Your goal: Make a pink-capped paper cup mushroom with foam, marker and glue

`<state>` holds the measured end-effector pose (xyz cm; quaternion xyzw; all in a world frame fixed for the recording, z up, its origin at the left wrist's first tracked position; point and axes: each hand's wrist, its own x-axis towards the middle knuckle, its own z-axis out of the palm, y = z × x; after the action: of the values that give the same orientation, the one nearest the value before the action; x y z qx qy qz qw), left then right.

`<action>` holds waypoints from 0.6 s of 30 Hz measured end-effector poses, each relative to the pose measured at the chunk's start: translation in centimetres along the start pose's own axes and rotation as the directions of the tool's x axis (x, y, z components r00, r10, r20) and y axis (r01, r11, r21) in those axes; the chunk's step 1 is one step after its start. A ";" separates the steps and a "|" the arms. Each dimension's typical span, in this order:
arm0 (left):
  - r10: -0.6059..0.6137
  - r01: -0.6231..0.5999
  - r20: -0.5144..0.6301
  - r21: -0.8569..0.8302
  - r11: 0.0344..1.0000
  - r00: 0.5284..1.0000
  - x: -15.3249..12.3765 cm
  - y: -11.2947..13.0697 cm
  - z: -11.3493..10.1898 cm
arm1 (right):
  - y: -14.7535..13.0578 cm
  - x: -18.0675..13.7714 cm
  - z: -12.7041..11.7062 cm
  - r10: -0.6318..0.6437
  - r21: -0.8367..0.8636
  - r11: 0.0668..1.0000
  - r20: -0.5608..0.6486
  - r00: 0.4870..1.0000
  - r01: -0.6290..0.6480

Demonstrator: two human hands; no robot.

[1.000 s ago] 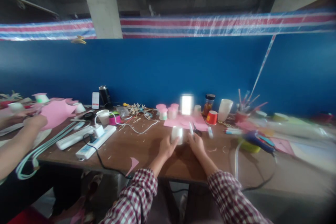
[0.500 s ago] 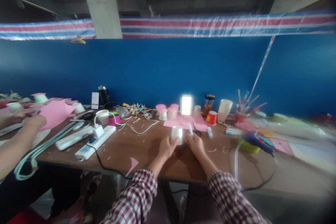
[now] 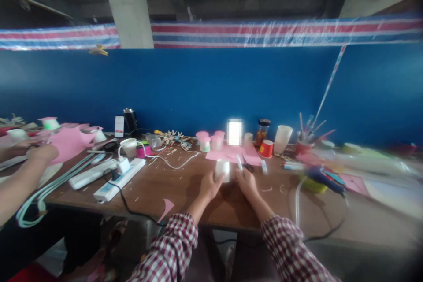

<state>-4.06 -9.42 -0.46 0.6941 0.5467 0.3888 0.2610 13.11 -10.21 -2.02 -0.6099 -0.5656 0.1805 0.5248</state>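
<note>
My left hand [image 3: 211, 185] is closed around a small white paper cup [image 3: 222, 170], held just above the brown table near its front edge. To the right of the cup, my right hand [image 3: 246, 182] pinches a slim white marker [image 3: 239, 162] that points up and away from me. A gap separates the marker from the cup. Just beyond my right fingers lie dark-handled scissors [image 3: 247, 165], partly over a pink paper sheet [image 3: 231, 153]. Another short white marker-like piece [image 3: 264, 167] lies to their right.
Cups with pink paper discs [image 3: 203, 141] stand behind the sheet, near a red cup [image 3: 265, 148] and a lidded jar [image 3: 262, 131]. At right rests a blue glue gun [image 3: 325, 178]. A power strip [image 3: 119, 179] lies left; farther left, a co-worker's hands hold pink paper [image 3: 71, 141].
</note>
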 end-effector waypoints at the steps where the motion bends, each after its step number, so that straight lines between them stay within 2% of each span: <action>1: 0.000 0.000 -0.002 0.001 1.000 1.000 0.0 0.0 0.0 | 0.0 0.0 0.0 -0.001 -0.001 1.000 0.001 1.000 0.001; 18: 0.007 -0.007 -0.002 -0.010 1.000 1.000 -0.2 0.3 -0.2 | 0.2 0.0 0.1 -0.013 0.000 1.000 -0.002 1.000 0.013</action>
<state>-4.03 -9.69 -0.18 0.6943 0.5426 0.3931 0.2626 13.17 -10.16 -2.24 -0.6065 -0.5690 0.1767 0.5265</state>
